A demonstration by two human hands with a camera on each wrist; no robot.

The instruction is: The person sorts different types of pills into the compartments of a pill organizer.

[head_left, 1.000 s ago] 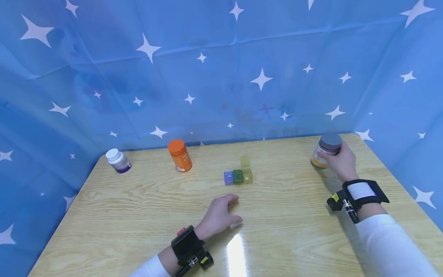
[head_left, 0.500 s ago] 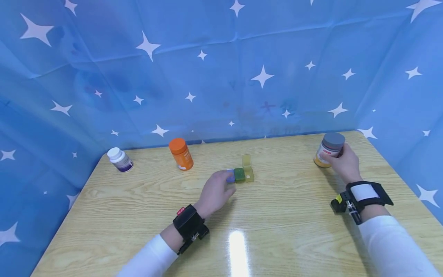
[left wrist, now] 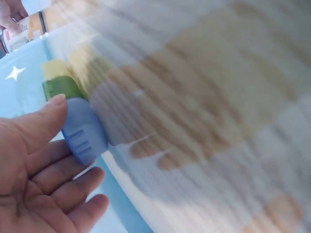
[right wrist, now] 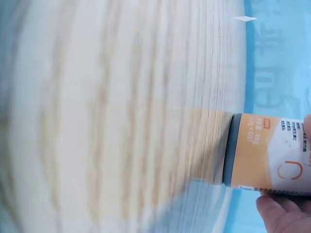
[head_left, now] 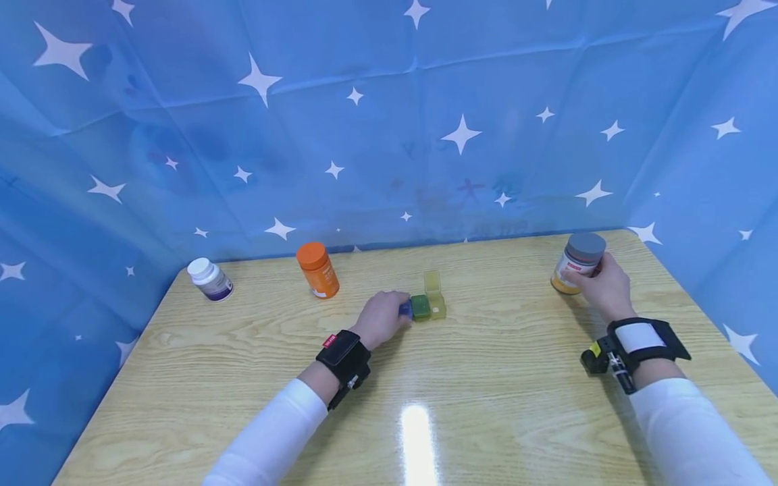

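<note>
My left hand [head_left: 381,318] pinches the blue end of a small pill organizer [head_left: 421,307] on the table. Its blue, green and yellow compartments form a row, and the yellow lid [head_left: 432,281] stands open. In the left wrist view my thumb presses one side near the blue compartment [left wrist: 83,127], with fingers behind the other side. At the far right, my right hand [head_left: 608,287] grips a supplement bottle [head_left: 576,264] with a grey lid and a white and orange label. The right wrist view shows this bottle [right wrist: 265,153] upright on the tabletop, its base at the wood.
An orange bottle [head_left: 319,271] with an orange cap stands left of the organizer. Farther left is a white bottle [head_left: 210,279] with a purple band. Behind the wooden table [head_left: 516,405] hangs a blue cloth [head_left: 365,148] with white stars.
My left hand has moved forward to the pill organizer and taken hold of its blue end. My right hand stays on the grey-lidded bottle at the same place.
</note>
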